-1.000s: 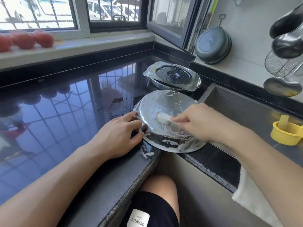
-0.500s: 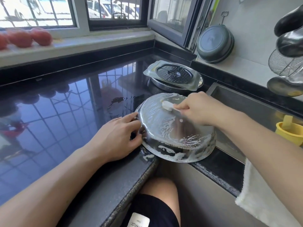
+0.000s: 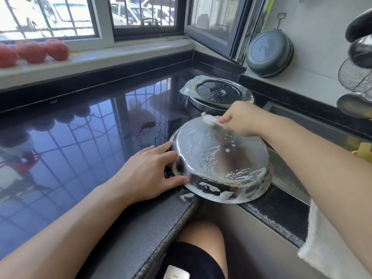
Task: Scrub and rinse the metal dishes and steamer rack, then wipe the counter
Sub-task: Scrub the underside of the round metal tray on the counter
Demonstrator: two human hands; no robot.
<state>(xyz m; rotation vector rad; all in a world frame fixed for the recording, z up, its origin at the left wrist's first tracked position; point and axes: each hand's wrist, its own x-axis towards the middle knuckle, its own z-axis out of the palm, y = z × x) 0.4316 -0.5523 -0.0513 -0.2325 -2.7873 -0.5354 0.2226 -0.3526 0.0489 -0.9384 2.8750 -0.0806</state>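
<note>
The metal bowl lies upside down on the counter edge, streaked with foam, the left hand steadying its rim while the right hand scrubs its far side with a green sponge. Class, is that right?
Not quite. In the head view the scrubber in the right hand is white, not green. The rest holds: the metal bowl lies upside down on the counter edge, streaked with foam, and the left hand steadies its rim.

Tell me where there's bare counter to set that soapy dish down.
The black counter lies bare between the windowsill and the left hand. It is crowded toward the sink: the soapy dish, the steamer rack behind it, and the right hand scrubbing.
</note>
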